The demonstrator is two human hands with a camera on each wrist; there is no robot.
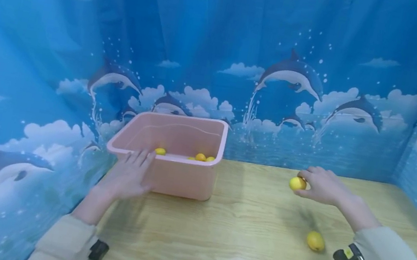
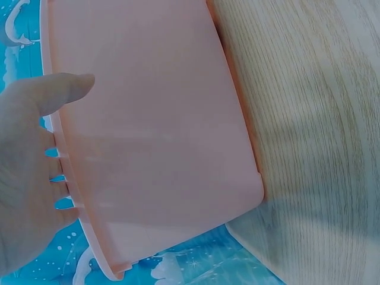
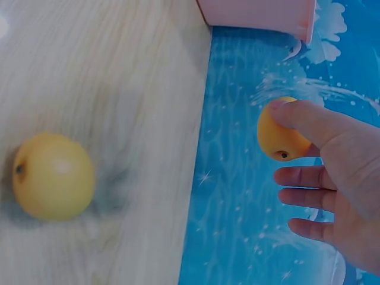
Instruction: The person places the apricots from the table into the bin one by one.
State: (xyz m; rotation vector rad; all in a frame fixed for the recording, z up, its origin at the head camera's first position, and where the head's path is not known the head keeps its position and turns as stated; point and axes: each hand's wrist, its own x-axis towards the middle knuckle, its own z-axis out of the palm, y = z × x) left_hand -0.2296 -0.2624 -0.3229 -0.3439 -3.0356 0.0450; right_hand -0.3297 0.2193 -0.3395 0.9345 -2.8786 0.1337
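In the head view a pink plastic bin [image 1: 183,179] stands at the back left of the wooden table, several yellow and orange fruits [image 1: 200,157] inside it. My left hand [image 1: 129,176] is at the bin's near rim, fingers straight and spread, thumb apart along the outer wall. To the right, above the tabletop, my right hand [image 1: 323,186] pinches a small smooth yellow fruit [image 1: 297,184] between thumb and fingers. The right wrist view shows a dark dimple on this held fruit [image 3: 279,139], with the other fingers extended below it. Another yellow fruit [image 1: 315,241] lies on the table nearer me.
The wooden tabletop [image 1: 222,243] reaches back to a blue curtain [image 1: 208,33] printed with dolphins, which also closes off the left and right sides. A dark wrist camera [image 1: 346,258] sits at the right cuff, another wrist camera [image 1: 99,251] at the left.
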